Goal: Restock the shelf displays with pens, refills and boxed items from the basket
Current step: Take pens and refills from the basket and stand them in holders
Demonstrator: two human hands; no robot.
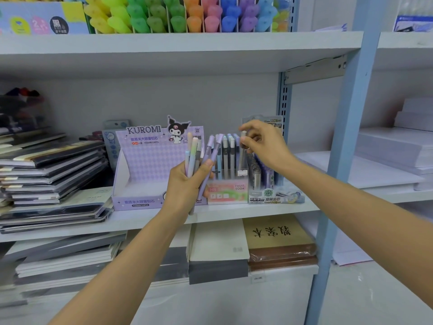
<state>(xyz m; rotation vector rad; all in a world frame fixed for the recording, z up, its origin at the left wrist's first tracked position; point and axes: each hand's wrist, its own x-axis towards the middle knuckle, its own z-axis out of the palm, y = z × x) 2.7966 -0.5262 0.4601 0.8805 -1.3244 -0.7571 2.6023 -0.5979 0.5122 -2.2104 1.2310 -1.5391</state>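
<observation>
My left hand (187, 184) grips a bunch of several pastel pens (198, 156), held upright in front of the middle shelf. My right hand (262, 144) pinches the top of one grey pen (242, 148) that stands in the clear "Fruit Soda" pen display (228, 191). Other pens (226, 153) stand in rows in that display. To its left sits a purple Kuromi display box (145, 165), which looks hollow inside. The basket is not in view.
A refill display (267, 179) stands right of the pens, against the blue upright (339, 146). Stacked notebooks (46, 170) fill the shelf's left side. Coloured highlighters (187, 15) line the shelf above; paper pads (246, 242) lie on the shelf below, white paper stacks (398, 146) at right.
</observation>
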